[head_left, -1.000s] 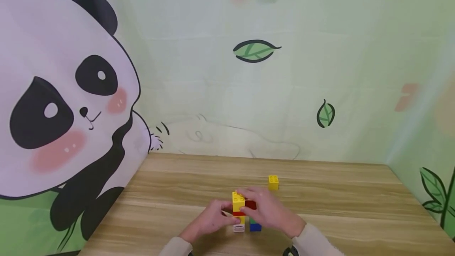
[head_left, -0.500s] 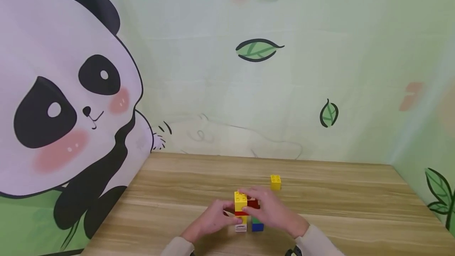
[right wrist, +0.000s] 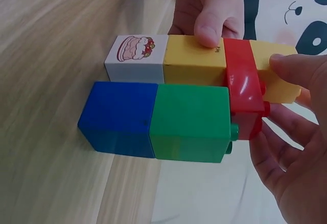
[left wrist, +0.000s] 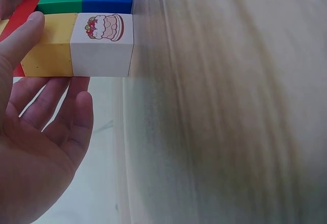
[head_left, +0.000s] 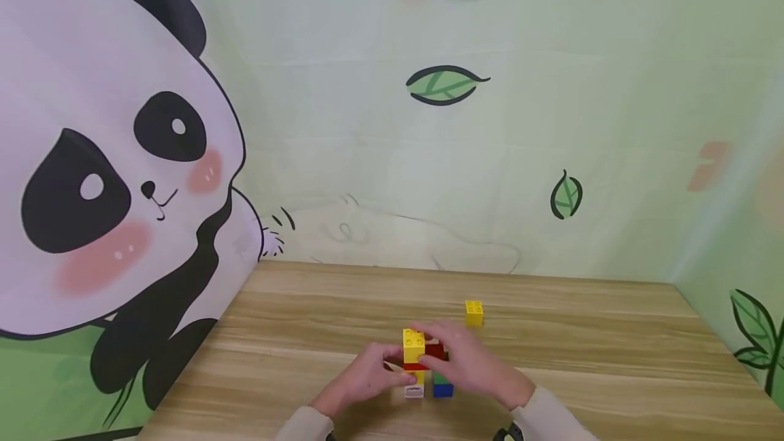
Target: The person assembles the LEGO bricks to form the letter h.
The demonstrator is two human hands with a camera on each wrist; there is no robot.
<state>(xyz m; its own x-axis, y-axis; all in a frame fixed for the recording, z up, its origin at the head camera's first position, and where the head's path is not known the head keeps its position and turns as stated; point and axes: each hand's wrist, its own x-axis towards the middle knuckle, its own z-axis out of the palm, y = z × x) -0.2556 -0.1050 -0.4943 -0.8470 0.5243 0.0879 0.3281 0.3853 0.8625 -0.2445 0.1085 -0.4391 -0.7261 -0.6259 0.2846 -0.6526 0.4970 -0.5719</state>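
Note:
My left hand (head_left: 369,378) grips the lower yellow block (left wrist: 48,45) of a small stack, thumb on its near face and fingers behind. Under this block is a white block (left wrist: 104,50) printed with a cake. Above it lies a red brick (right wrist: 242,65) that reaches sideways toward a green block (right wrist: 191,111) on a blue block (right wrist: 117,111). At the top sits another yellow block (head_left: 413,351), pinched by my right hand (head_left: 468,361) with its thumb on the near face and fingers over the far side. Some green studs show beside the red brick in the right wrist view.
One loose yellow block (head_left: 474,313) stands on the wooden table (head_left: 582,346) behind my right hand. A pale green backdrop (head_left: 367,155) with leaves and a large panda rises along the table's back and sides.

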